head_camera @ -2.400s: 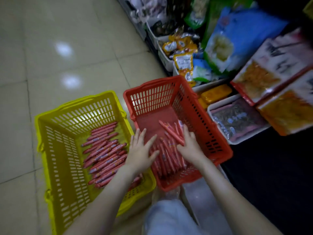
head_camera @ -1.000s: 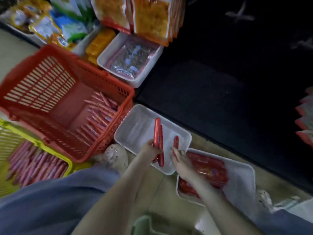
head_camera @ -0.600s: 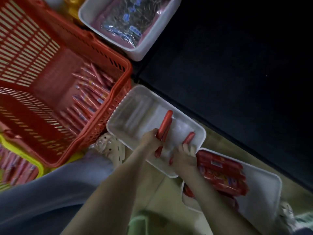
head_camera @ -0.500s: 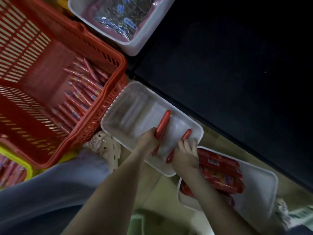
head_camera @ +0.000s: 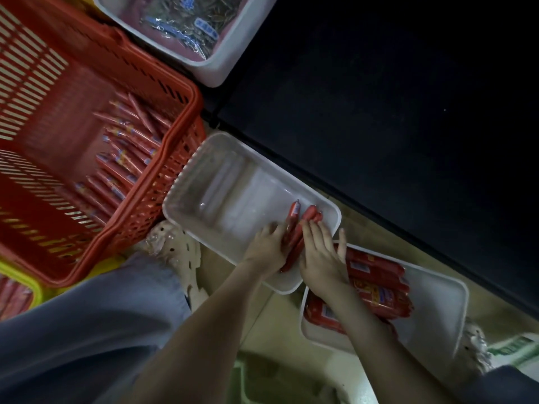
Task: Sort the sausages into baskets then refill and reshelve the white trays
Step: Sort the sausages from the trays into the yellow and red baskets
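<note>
A white tray (head_camera: 227, 193) lies on the floor beside the red basket (head_camera: 180, 135). A few red sausages (head_camera: 303, 220) lie at its right end, between my two hands. My left hand (head_camera: 267, 249) grips the sausages from the left, and one tip sticks out past its fingers. My right hand (head_camera: 319, 252) rests on them from the right with straight fingers. A second white tray (head_camera: 437, 301) at the lower right holds thick red sausage packs (head_camera: 379, 284). Several thin sausages (head_camera: 128, 147) lie in the red basket.
A corner of the yellow basket (head_camera: 29, 284) with sausages shows at the lower left. A white bin of packets (head_camera: 215, 74) stands above the red basket. The dark shelf base (head_camera: 379, 112) runs along the right. My knee and pale shoe (head_camera: 175, 246) are by the tray.
I turned from the baskets to the white trays. Both hands, each holding sausages, have come down and together at the tray's right end, where the sausages now lie.
</note>
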Motion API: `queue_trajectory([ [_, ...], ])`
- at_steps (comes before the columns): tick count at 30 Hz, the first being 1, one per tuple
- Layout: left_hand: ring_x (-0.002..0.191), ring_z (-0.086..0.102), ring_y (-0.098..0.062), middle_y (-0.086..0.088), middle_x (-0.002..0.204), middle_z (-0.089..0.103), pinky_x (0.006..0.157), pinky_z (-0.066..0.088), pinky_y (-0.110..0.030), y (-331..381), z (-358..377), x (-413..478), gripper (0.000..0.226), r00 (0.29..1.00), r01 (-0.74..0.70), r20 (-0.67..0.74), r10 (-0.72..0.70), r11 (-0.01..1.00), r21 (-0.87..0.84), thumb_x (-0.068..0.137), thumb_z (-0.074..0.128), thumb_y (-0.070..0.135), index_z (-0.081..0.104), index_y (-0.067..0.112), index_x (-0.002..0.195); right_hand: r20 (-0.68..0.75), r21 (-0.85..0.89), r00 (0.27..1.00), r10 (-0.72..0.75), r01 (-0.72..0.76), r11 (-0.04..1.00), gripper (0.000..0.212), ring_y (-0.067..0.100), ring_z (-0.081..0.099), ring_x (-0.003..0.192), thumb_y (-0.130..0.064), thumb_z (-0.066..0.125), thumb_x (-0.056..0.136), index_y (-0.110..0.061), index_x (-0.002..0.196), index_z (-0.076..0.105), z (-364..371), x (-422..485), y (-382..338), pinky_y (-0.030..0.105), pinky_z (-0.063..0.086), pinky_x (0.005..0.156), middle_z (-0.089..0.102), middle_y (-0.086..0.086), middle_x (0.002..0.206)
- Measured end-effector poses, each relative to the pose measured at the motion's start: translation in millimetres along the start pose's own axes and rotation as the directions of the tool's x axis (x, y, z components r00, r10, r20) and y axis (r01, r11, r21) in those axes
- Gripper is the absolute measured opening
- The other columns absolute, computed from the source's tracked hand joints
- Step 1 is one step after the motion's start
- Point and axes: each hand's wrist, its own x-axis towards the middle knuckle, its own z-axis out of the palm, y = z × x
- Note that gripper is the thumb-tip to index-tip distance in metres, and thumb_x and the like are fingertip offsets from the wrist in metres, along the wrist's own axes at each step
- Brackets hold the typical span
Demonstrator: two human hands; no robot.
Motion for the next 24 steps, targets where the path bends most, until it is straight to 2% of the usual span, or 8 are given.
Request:
queue_trajectory([
  [3, 0.147, 0.001, -0.026, -0.003, 0.161, -0.004, 0.118, 0.010, -0.042, -2.1, 6.0, -1.4, 0.070, 0.992, -0.116, 0.077, 0.097, 0.944, 0.309, 0.099, 0.040, 0.040, -0.005, 0.033, 0.152, 0.071, -0.177, 0.997, -0.029, 0.041, 0.983, 0.061, 0.019, -0.016, 0.146, -0.033, 0.019, 0.096, -0.017, 0.153, 0.004, -2.5, 4.1, -2.1, 0.050, -0.035, 0.099, 0.004, -0.001, 0.161],
  [5, 0.147, -0.006, -0.026, -0.001, 0.161, -0.010, 0.118, 0.006, -0.046, -4.6, 9.7, 0.7, 0.070, 0.996, -0.065, 0.075, 0.038, 0.917, 0.394, 0.099, 0.038, 0.041, -0.008, 0.034, 0.151, 0.156, -0.268, 0.987, -0.043, 0.084, 0.960, 0.058, 0.026, -0.021, 0.144, -0.035, 0.020, 0.099, -0.014, 0.152, 0.011, -4.9, 10.6, -6.1, 0.056, -0.036, 0.095, 0.008, 0.001, 0.160],
  [7, 0.147, 0.002, -0.031, -0.005, 0.160, -0.006, 0.117, 0.011, -0.048, -4.5, 11.5, 2.0, 0.074, 0.999, -0.016, 0.032, 0.004, 0.930, 0.368, 0.097, 0.044, 0.041, -0.006, 0.034, 0.152, 0.187, -0.279, 0.982, -0.028, 0.081, 0.957, 0.057, 0.027, -0.022, 0.144, -0.035, 0.024, 0.098, -0.014, 0.151, 0.017, -7.2, 15.5, -7.3, 0.057, -0.034, 0.095, 0.014, 0.000, 0.159],
  [10, 0.140, 0.026, -0.032, -0.008, 0.161, -0.001, 0.113, 0.026, -0.040, -4.7, 12.8, 3.2, 0.079, 0.998, -0.034, 0.053, 0.022, 0.973, 0.228, 0.096, 0.048, 0.036, -0.007, 0.029, 0.152, 0.211, -0.279, 0.977, -0.018, 0.077, 0.957, 0.058, 0.027, -0.021, 0.144, -0.037, 0.026, 0.098, -0.017, 0.152, 0.017, -6.8, 18.0, -6.4, 0.057, -0.036, 0.093, 0.016, -0.005, 0.158],
  [14, 0.147, 0.012, -0.022, -0.004, 0.161, -0.007, 0.118, 0.012, -0.034, -12.1, 13.4, 4.7, 0.078, 0.989, -0.136, 0.108, 0.101, 0.912, 0.387, 0.097, 0.047, 0.029, -0.007, 0.024, 0.153, 0.216, -0.248, 0.976, -0.024, 0.078, 0.966, 0.057, 0.025, -0.017, 0.145, -0.039, 0.026, 0.099, -0.017, 0.151, 0.020, -9.2, 17.2, -4.7, 0.054, -0.039, 0.091, 0.018, -0.006, 0.158],
  [16, 0.147, 0.010, -0.021, -0.002, 0.161, -0.006, 0.118, 0.013, -0.035, -10.0, 7.6, 0.2, 0.080, 0.992, -0.117, 0.087, 0.088, 0.899, 0.423, 0.096, 0.049, 0.029, -0.008, 0.024, 0.152, 0.151, -0.186, 0.989, -0.009, 0.037, 0.982, 0.058, 0.022, -0.014, 0.146, -0.037, 0.029, 0.099, -0.016, 0.151, 0.018, -13.8, 10.9, -5.0, 0.051, -0.037, 0.095, 0.015, -0.002, 0.159],
  [20, 0.144, 0.020, -0.027, -0.008, 0.161, 0.004, 0.114, 0.024, -0.037, 11.8, -20.1, -27.5, 0.076, 0.999, 0.023, -0.027, -0.017, 0.968, 0.252, 0.096, 0.048, 0.026, -0.002, 0.020, 0.153, 0.009, 0.044, 1.000, 0.025, -0.025, 0.999, 0.061, 0.016, -0.004, 0.147, -0.030, 0.032, 0.100, -0.016, 0.153, 0.006, -41.8, -6.5, -8.8, 0.043, -0.014, 0.114, 0.007, 0.000, 0.160],
  [24, 0.138, 0.030, -0.029, -0.011, 0.158, 0.013, 0.106, 0.032, -0.038, 43.6, -67.6, -72.0, 0.063, 0.978, 0.052, -0.208, -0.025, 0.991, 0.124, 0.100, 0.039, 0.025, 0.008, 0.012, 0.152, -0.144, 0.201, 0.990, -0.011, 0.040, 0.979, 0.059, 0.014, 0.005, 0.146, -0.025, 0.034, 0.101, -0.017, 0.153, 0.007, -99.2, -22.9, -24.3, 0.030, 0.004, 0.116, 0.010, -0.002, 0.159],
])
